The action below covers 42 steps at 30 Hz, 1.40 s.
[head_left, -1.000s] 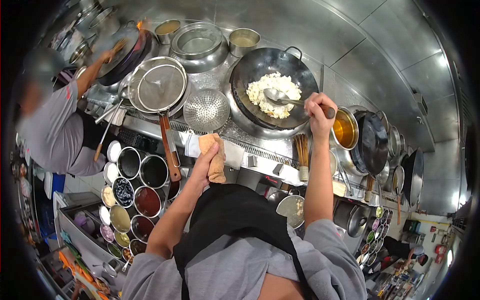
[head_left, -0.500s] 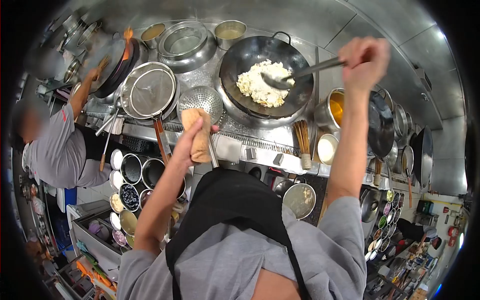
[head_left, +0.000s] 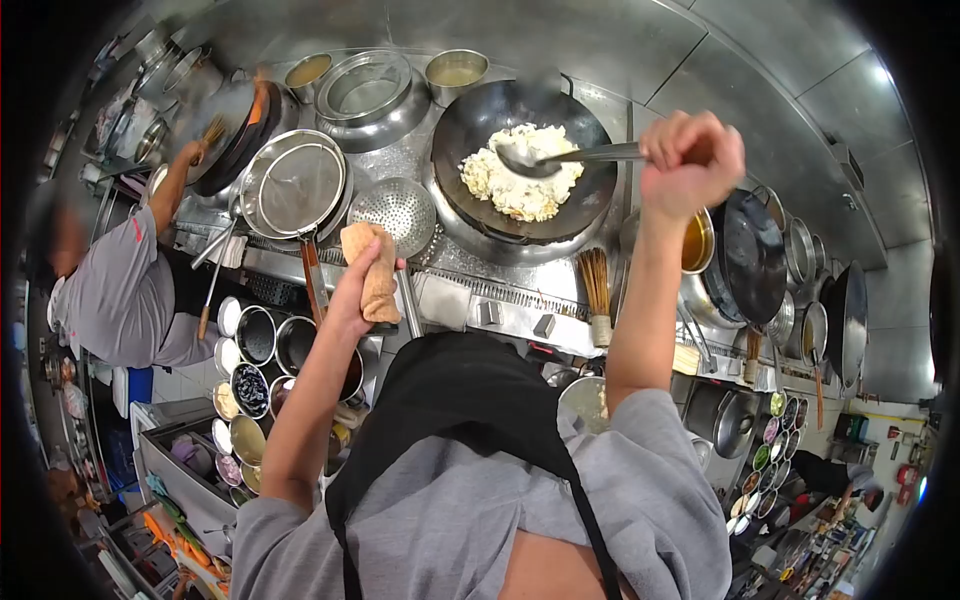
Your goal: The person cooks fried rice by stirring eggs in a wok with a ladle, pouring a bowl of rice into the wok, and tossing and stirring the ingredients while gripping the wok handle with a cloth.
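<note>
In my raised right hand (head_left: 692, 165) is the handle of a metal ladle (head_left: 530, 160), my fingers wrapped round it. The ladle's bowl rests over pale, fluffy food (head_left: 520, 185) in a black wok (head_left: 460, 140) on the stove. My left hand (head_left: 362, 285) grips a folded tan cloth (head_left: 378, 285), left of my apron. Just beyond the cloth lies a perforated metal skimmer (head_left: 395, 215), its handle running down toward me. Whatever lies under the cloth is hidden.
Left of the skimmer sits a round mesh strainer (head_left: 295, 182). A bamboo brush (head_left: 597, 295) stands at the stove's front edge. Right of my forearm is a pot of orange liquid (head_left: 697, 242). At the far left a co-worker (head_left: 115, 290) holds another brush.
My right hand has moved left and lower in view, and the ladle has shifted left over the food. My left hand and the cloth appear slightly farther left.
</note>
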### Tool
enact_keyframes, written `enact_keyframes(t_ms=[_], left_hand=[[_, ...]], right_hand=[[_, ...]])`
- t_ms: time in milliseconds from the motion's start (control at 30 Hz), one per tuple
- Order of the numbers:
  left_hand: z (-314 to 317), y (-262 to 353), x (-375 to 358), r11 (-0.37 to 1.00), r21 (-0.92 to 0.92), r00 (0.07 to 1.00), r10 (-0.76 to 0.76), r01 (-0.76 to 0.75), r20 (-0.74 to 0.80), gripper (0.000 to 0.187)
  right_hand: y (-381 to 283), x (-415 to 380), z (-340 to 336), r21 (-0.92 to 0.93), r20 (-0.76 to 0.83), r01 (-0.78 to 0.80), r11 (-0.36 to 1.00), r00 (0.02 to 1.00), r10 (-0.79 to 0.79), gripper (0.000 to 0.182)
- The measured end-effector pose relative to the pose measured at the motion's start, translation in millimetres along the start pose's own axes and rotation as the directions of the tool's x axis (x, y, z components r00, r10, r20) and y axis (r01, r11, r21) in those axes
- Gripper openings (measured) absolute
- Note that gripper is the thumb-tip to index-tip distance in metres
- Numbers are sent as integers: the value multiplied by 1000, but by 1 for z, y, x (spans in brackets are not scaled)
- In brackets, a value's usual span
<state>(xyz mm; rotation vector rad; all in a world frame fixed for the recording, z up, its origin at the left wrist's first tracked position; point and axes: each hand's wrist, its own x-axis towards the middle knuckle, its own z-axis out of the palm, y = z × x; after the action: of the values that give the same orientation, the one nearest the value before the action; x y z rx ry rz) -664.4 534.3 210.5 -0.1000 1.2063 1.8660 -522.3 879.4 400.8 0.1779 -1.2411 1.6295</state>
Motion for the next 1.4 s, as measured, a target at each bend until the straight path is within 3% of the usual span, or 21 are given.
enact_keyframes(t_ms=[100,167,233,267,300,333,400,500,567,633,700,833,867,933,1000,1033,1167,1233,1267,1300,1400], left_hand=[[4,-16,2,996,-74,999,-53,53,1,34],[12,-28,6,991,-108,997,-74,72,-12,34],[13,-37,5,991,-112,996,-80,76,-30,34],[11,-42,0,991,-105,995,-92,88,-36,34],[10,-44,-1,991,-100,995,-94,90,-38,34],[4,-47,-6,991,-101,996,-88,85,-24,35],[-7,-54,-19,984,-154,994,-101,92,-49,36],[-30,-68,-14,977,-189,992,-115,102,-58,37],[-27,-69,-12,975,-184,984,-145,125,-103,36],[-21,-60,-8,983,-135,986,-136,122,-98,35],[-19,-55,-4,989,-112,989,-112,100,-100,35],[-20,-35,-31,995,-74,989,-81,72,-125,42],[-12,-30,-40,996,-76,986,-63,52,-154,42],[-21,-39,-31,997,-63,984,-57,47,-166,41],[-30,-53,-13,992,-55,979,-123,116,-161,40],[-18,-56,-5,992,-25,972,-125,122,-197,41],[17,-82,64,972,-114,971,-219,207,-100,42],[23,-108,117,954,-151,963,-243,259,117,45],[38,-110,133,931,-155,936,-300,329,183,45],[55,-112,145,907,-148,902,-352,395,250,46],[109,-119,173,908,-124,912,-407,400,-45,36]], right_hand=[[11,-31,13,75,153,166,983,972,-176,42],[61,-59,4,-248,273,277,928,940,-207,43],[103,-65,-29,-385,385,13,923,911,148,41],[102,-59,-40,-419,272,-75,905,941,204,34],[92,-48,-39,-266,143,-82,960,982,124,27],[63,-34,-24,-341,28,-6,940,999,17,37],[7,-24,-20,-107,72,-5,994,997,13,36],[6,-37,-27,102,195,232,967,949,-248,28],[65,-59,-39,-125,81,259,958,965,-251,29],[109,-67,-74,-508,361,138,850,930,64,31],[105,-55,-79,-451,394,44,892,906,155,32],[-15,-37,-59,50,251,-166,985,956,149,34],[-36,-35,-56,-4,287,-95,995,954,92,38],[-1,-44,-82,-51,-36,-64,997,997,62,39],[36,-54,-76,-77,-425,-28,997,905,-8,35],[38,-65,-57,-101,-441,1,995,896,-45,33],[51,-124,45,-368,111,304,879,953,-283,27],[90,-120,10,-312,293,138,940,955,-43,25],[112,-111,-2,-292,174,195,936,973,-148,28],[98,-94,0,-293,6,44,955,999,-44,31],[36,-58,-4,-96,103,-33,995,994,43,38]])
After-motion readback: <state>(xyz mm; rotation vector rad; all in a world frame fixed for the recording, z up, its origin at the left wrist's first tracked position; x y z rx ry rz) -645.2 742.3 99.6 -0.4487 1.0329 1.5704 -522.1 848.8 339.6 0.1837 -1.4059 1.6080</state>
